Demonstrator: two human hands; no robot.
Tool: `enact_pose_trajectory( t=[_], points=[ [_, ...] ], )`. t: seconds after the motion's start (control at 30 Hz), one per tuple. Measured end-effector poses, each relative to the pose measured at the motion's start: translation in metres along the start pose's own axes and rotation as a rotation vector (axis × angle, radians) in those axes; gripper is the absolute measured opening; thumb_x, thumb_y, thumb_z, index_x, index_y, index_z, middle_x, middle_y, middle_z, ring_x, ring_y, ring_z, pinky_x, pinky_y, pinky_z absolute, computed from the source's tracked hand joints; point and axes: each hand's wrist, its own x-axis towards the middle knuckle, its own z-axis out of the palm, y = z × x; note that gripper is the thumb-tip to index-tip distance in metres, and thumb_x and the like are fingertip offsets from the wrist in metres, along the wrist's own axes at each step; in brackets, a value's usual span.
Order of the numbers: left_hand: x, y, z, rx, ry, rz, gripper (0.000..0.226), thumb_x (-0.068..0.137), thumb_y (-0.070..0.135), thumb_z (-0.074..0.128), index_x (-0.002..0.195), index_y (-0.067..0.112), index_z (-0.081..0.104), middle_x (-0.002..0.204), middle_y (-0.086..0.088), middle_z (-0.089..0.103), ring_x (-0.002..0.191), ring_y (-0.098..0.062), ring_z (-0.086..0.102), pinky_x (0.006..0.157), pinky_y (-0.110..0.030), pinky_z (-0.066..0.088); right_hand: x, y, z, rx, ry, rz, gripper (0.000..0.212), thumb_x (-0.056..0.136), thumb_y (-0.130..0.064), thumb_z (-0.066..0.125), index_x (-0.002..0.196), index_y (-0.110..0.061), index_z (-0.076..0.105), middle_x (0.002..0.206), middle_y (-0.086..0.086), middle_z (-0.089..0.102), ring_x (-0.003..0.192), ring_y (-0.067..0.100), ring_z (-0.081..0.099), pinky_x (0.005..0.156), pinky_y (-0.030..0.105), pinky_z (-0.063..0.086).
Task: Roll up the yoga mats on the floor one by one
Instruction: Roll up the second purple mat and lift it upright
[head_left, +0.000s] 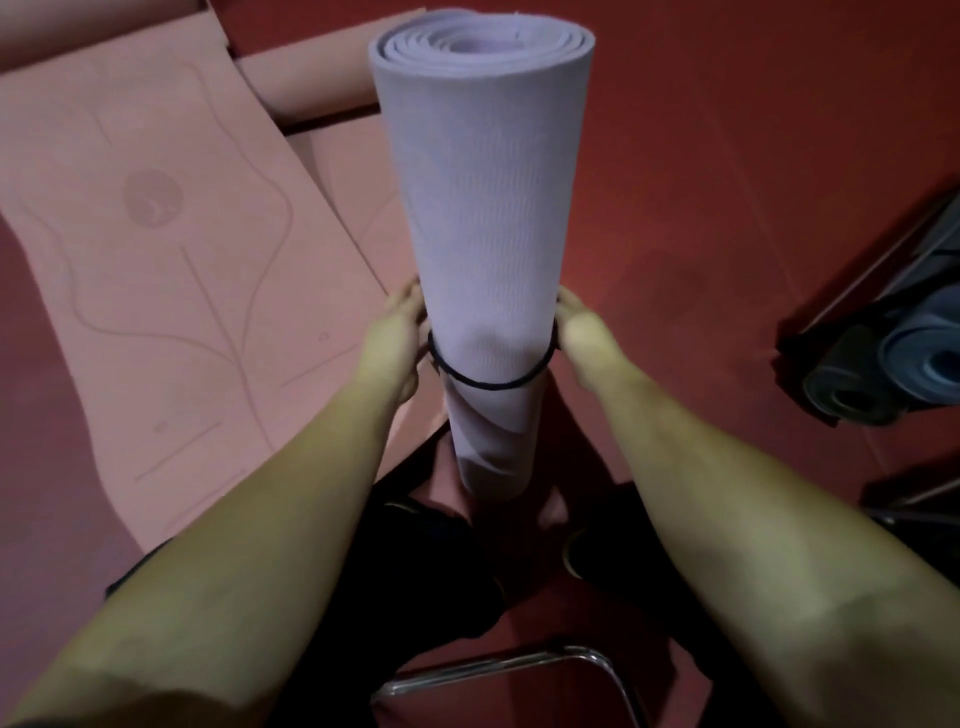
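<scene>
mat: lilac rolled mat (485, 218) stands upright on the floor between the feet, long axis vertical.
band: black elastic band (488, 383) circles its lower part.
left hand (392, 345): pinches the band on the left flank.
right hand (584, 338): pinches it on the right, equally near.
next: likely sliding the band along the axis.

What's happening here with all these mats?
A person is standing a rolled purple yoga mat upright on the red floor between their feet. Their left hand and right hand are on either side of it, working a black elastic band around the roll's lower part. A pink mat lies unrolled on the left, a rolled pink one beyond it. Rolled dark mats lie at the right.
</scene>
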Motion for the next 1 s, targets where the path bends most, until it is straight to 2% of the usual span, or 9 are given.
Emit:
enact_pose_trajectory(
  t=[0.1,0.23,0.3,0.37,0.53,0.63,0.73,0.83,1.0],
  points=[
    [0.001,0.005,0.020,-0.068,-0.037,0.014,0.035,0.101,0.045,0.045,0.099,0.024,0.073,0.093,0.014,0.075,0.084,-0.006,0.067,0.064,-0.023,0.046,0.007,-0.005,0.009,0.281,0.086,0.038,0.027,0.102,-0.027,0.043,0.092,-0.021,0.068,0.077,-0.013,0.072,0.076,0.002,0.064,0.074,0.019,0.052],
    [0.002,-0.016,0.031,-0.067,0.047,-0.032,0.046,0.101,0.056,0.039,0.112,0.023,0.070,0.114,0.014,0.069,0.108,-0.006,0.063,0.089,-0.026,0.049,0.007,0.025,0.016,0.193,0.167,0.138,0.050,0.091,-0.062,0.052,0.105,-0.019,0.072,0.110,-0.004,0.070,0.112,0.017,0.062,0.101,0.027,0.046],
    [0.005,-0.036,0.026,-0.088,-0.012,-0.086,0.043,0.104,0.052,0.037,0.107,0.024,0.069,0.099,0.019,0.073,0.097,0.003,0.066,0.079,-0.019,0.052,-0.003,0.039,0.010,0.124,0.129,0.138,0.029,0.101,-0.045,0.046,0.110,-0.025,0.064,0.101,-0.007,0.065,0.101,0.012,0.058,0.078,0.003,0.044],
    [0.005,-0.055,0.025,-0.132,-0.035,-0.181,0.049,0.104,0.056,0.028,0.103,0.026,0.066,0.087,0.021,0.071,0.087,0.005,0.064,0.065,-0.014,0.052,-0.002,0.058,0.004,0.123,0.141,0.149,0.028,0.106,-0.034,0.037,0.117,-0.021,0.060,0.104,-0.009,0.059,0.100,0.010,0.049,0.061,0.005,0.040],
    [0.009,-0.070,0.027,-0.236,-0.045,-0.295,0.092,0.075,0.092,0.022,0.123,0.028,0.068,0.128,0.002,0.066,0.126,-0.024,0.055,0.111,-0.044,0.038,0.002,0.058,0.014,0.417,0.082,0.310,0.069,0.103,-0.058,0.017,0.138,-0.012,0.054,0.139,0.008,0.057,0.131,0.024,0.050,0.100,0.031,0.040],
    [-0.002,-0.034,0.040,-0.192,-0.011,-0.223,0.083,0.090,0.080,0.015,0.112,0.023,0.070,0.124,0.002,0.067,0.124,-0.020,0.054,0.111,-0.037,0.038,0.002,0.041,0.009,0.488,0.138,0.280,0.079,0.099,-0.066,0.012,0.135,-0.013,0.058,0.136,0.009,0.060,0.128,0.026,0.053,0.100,0.034,0.042],
    [-0.014,0.005,0.047,-0.102,-0.039,-0.099,0.071,0.097,0.069,0.014,0.100,0.019,0.065,0.097,0.001,0.071,0.098,-0.018,0.064,0.082,-0.028,0.049,-0.010,0.011,-0.003,0.581,0.122,0.261,0.083,0.095,-0.071,0.009,0.138,-0.016,0.055,0.134,0.009,0.060,0.127,0.027,0.055,0.102,0.037,0.043],
    [-0.037,0.023,0.044,0.216,-0.224,0.043,0.082,0.091,0.077,0.013,0.131,0.021,0.057,0.133,-0.004,0.062,0.125,-0.018,0.056,0.109,-0.036,0.040,-0.040,-0.024,-0.014,0.626,0.105,0.231,0.087,0.093,-0.073,0.007,0.131,-0.014,0.058,0.134,0.013,0.060,0.125,0.032,0.056,0.099,0.041,0.045],
    [-0.088,0.065,0.039,0.614,-0.517,0.322,0.096,0.073,0.074,0.065,0.150,0.029,0.030,0.138,0.009,0.054,0.121,-0.015,0.056,0.100,-0.034,0.043,-0.123,-0.057,-0.035,0.685,0.110,0.194,0.090,0.092,-0.075,0.007,0.117,-0.011,0.065,0.096,0.014,0.075,0.096,0.030,0.068,0.079,0.038,0.054]
  ],
)
